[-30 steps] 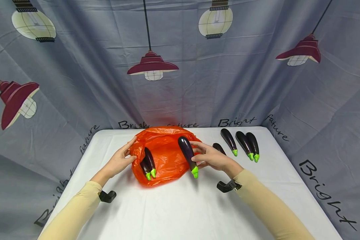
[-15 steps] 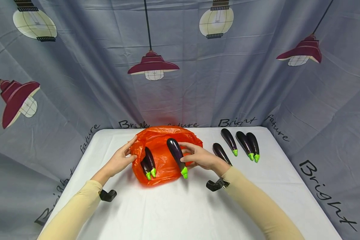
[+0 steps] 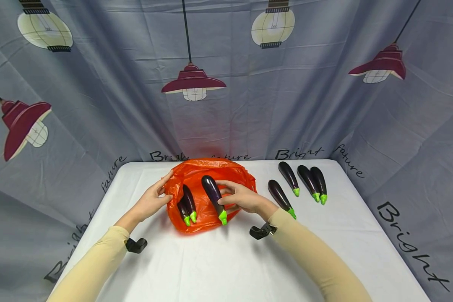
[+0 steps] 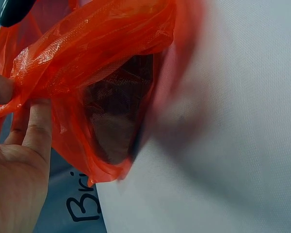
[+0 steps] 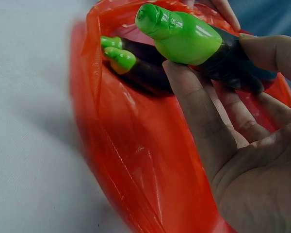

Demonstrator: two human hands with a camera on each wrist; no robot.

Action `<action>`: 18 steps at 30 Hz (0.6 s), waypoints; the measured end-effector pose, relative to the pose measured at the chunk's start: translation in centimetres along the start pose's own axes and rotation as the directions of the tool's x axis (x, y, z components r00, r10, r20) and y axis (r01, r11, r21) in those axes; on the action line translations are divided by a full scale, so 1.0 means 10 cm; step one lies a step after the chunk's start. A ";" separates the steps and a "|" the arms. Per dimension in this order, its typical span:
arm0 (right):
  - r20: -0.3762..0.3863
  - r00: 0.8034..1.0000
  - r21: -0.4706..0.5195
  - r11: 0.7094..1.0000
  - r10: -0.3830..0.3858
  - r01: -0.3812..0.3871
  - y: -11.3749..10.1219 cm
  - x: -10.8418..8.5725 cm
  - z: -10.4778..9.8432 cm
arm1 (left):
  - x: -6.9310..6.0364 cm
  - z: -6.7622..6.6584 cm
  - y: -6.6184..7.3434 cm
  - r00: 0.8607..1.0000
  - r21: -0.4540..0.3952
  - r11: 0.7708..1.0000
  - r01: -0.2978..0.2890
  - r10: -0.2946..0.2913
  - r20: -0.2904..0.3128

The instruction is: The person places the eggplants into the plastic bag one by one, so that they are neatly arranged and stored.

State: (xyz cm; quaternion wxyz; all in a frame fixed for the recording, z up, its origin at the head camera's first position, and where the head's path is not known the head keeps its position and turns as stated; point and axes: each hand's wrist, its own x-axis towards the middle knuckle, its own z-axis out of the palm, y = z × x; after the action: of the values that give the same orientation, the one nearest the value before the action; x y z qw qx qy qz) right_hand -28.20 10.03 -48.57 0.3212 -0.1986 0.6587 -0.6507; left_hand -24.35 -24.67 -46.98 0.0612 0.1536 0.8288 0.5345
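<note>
An orange-red plastic bag (image 3: 201,224) lies with its mouth spread at the table's back, two eggplants (image 3: 189,201) inside its left part. My left hand (image 3: 149,204) pinches the bag's left rim between thumb and fingers, as the left wrist view (image 4: 19,160) also shows. Over the bag's opening, my right hand (image 3: 245,199) holds another eggplant (image 3: 212,193) between thumb and fingers. In the right wrist view its green stem end (image 5: 189,41) points away from the palm (image 5: 262,179), above the two in the bag (image 5: 148,73).
Right of the bag, one eggplant (image 3: 280,195) lies closest to my right forearm. Behind it are another (image 3: 288,175) and a touching pair (image 3: 308,180) near the back right corner of the white table (image 3: 196,268). A grey printed curtain (image 3: 234,117) hangs behind.
My right hand has moved left with its eggplant, from the bag's right edge to over its middle. The eggplant by my forearm has come fully into view. My left hand has stayed on the rim.
</note>
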 end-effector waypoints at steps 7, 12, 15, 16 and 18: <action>-0.021 1.000 0.038 0.999 0.019 -0.019 0.02 0.13 0.07 | 0.00 0.01 0.00 1.000 -0.006 1.000 0.003 -0.003 0.000; -0.045 0.999 0.082 0.996 0.024 -0.020 0.05 0.24 0.13 | 0.00 0.01 0.00 1.000 -0.001 1.000 0.003 -0.003 -0.003; -0.064 0.998 0.091 0.996 0.023 -0.017 0.08 0.30 0.15 | 0.00 0.01 0.00 1.000 -0.004 1.000 0.004 -0.004 -0.003; -0.070 0.997 0.093 0.996 0.023 -0.016 0.09 0.32 0.16 | 0.00 0.01 0.00 1.000 -0.004 1.000 0.002 -0.002 -0.002; -0.085 0.996 0.097 0.995 0.024 -0.016 0.10 0.36 0.18 | 0.00 0.01 0.00 1.000 -0.007 1.000 0.001 -0.001 0.000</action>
State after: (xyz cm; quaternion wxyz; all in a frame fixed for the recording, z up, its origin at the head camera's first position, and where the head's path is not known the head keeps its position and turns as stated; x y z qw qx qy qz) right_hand -29.40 6.28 -50.07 0.3083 -0.1480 0.6418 -0.6863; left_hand -24.37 -24.58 -47.02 0.0619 0.1530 0.8270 0.5374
